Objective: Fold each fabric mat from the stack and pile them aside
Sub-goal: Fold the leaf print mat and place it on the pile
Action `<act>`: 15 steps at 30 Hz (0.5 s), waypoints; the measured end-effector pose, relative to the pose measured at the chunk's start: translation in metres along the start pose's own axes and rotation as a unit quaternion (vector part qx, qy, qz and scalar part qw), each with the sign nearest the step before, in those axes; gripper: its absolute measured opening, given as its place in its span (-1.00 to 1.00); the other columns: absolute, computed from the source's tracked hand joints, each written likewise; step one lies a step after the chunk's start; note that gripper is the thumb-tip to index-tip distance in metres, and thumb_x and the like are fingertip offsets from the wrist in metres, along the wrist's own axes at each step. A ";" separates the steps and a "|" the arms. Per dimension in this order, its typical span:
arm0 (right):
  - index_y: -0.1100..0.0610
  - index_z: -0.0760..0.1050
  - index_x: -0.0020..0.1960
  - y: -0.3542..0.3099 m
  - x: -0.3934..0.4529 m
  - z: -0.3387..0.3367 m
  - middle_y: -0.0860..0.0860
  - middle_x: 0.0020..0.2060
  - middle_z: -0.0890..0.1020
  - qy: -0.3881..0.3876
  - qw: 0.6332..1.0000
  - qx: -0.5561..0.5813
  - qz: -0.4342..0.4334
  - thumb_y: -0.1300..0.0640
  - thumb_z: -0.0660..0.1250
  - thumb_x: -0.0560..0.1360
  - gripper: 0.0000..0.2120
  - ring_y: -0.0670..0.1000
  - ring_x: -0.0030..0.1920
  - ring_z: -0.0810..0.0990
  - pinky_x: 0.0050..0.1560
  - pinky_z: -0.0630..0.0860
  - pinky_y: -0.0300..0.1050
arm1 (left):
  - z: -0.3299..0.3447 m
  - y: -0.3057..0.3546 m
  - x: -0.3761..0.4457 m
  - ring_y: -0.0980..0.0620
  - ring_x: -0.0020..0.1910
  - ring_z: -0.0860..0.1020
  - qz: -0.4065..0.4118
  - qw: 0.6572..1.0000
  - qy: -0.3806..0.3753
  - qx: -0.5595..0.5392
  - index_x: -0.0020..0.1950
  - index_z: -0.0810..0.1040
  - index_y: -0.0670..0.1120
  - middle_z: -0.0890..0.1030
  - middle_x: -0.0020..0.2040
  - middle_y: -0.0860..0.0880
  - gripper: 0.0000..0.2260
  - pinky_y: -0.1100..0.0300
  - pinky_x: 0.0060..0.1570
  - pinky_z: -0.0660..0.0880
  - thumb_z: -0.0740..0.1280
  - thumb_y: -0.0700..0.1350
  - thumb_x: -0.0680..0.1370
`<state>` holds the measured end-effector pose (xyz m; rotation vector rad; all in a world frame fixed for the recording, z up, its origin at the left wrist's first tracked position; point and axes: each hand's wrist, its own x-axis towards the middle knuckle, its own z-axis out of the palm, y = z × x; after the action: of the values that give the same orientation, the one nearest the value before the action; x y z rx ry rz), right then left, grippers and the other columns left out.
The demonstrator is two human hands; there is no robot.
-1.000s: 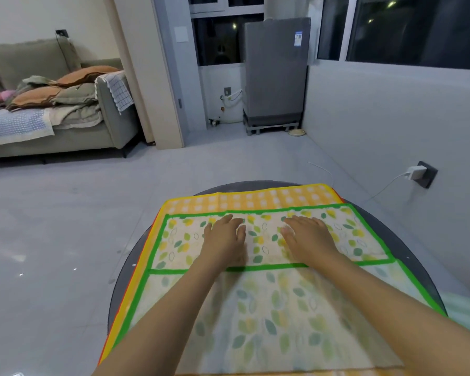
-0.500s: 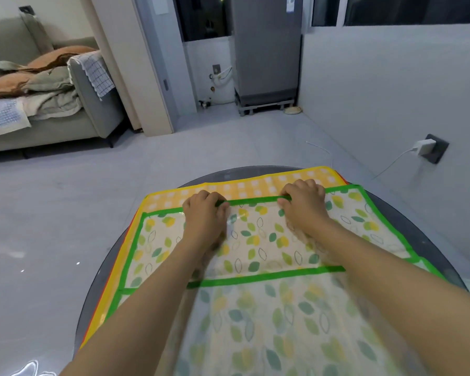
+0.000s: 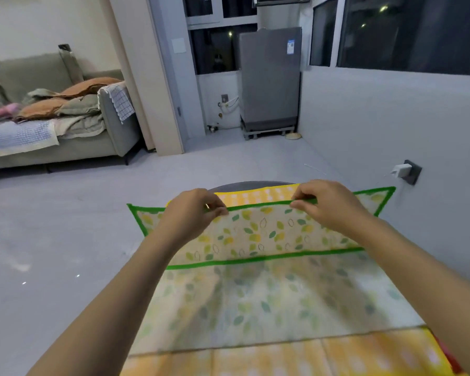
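Centrally, the leaf-print mat [image 3: 258, 234] with green border has its far edge raised off the yellow checked mat [image 3: 255, 195] beneath, on the dark round table [image 3: 244, 185]. Left hand [image 3: 193, 213] and right hand [image 3: 326, 204] each pinch that green edge between thumb and curled fingers

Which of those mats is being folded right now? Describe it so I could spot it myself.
Start at the round dark table near the grey wall. On it lies a stack, and the leaf-print mat is the top one, its far edge pinched up by the left hand and right hand. Its green border and leaves distinguish it from the yellow checked mat underneath.
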<state>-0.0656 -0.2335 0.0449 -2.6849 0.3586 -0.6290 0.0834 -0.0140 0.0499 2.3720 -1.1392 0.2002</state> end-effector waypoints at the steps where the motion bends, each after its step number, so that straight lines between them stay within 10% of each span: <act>1: -0.03 0.57 -0.18 -0.005 -0.013 -0.006 -0.12 -0.25 0.59 -0.014 1.000 -0.001 -0.007 0.01 0.37 0.47 -0.92 -0.04 -0.14 0.54 -0.08 0.48 -0.07 | -0.005 0.004 -0.013 0.07 -0.13 0.52 0.011 1.000 -0.006 0.004 -0.10 0.68 0.02 0.54 -0.21 0.12 -0.91 0.09 -0.06 0.47 0.40 0.00 0.48; 15: -0.04 0.61 -0.11 0.013 -0.142 0.045 -0.20 -0.21 0.56 -0.126 0.991 0.005 -0.036 -0.02 0.36 0.47 -0.91 -0.18 -0.12 0.51 -0.04 0.46 -0.20 | 0.053 0.000 -0.140 0.26 -0.23 0.48 0.041 0.994 -0.098 -0.031 -0.07 0.69 0.07 0.51 -0.21 0.21 -0.92 0.48 -0.22 0.32 0.40 -0.02 0.49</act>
<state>-0.1700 -0.1869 -0.0517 -2.7346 0.1905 -0.3043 -0.0107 0.0563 -0.0429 2.3316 -1.3134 -0.0407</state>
